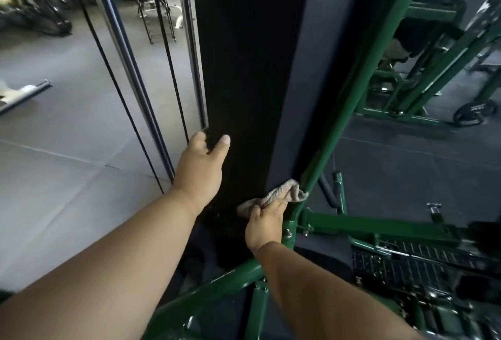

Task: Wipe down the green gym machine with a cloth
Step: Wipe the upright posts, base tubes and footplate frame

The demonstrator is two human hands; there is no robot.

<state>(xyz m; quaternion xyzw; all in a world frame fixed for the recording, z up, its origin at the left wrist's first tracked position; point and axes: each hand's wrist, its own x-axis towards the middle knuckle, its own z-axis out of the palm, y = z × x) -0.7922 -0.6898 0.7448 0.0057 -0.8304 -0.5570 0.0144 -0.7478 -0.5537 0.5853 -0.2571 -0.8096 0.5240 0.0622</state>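
Observation:
The green gym machine fills the right half of the view, its long slanted frame tube running down to a joint near the bottom centre. My right hand grips a crumpled beige cloth and holds it against the lower end of that tube, beside a tall black panel. My left hand reaches higher and rests on the black panel's left edge, thumb spread to the right and fingers wrapped out of sight behind it.
Chrome guide rods and thin black cables run down left of the panel. A black ridged footplate sits at lower right. More green frames and a weight plate stand at right. Grey floor mats spread left.

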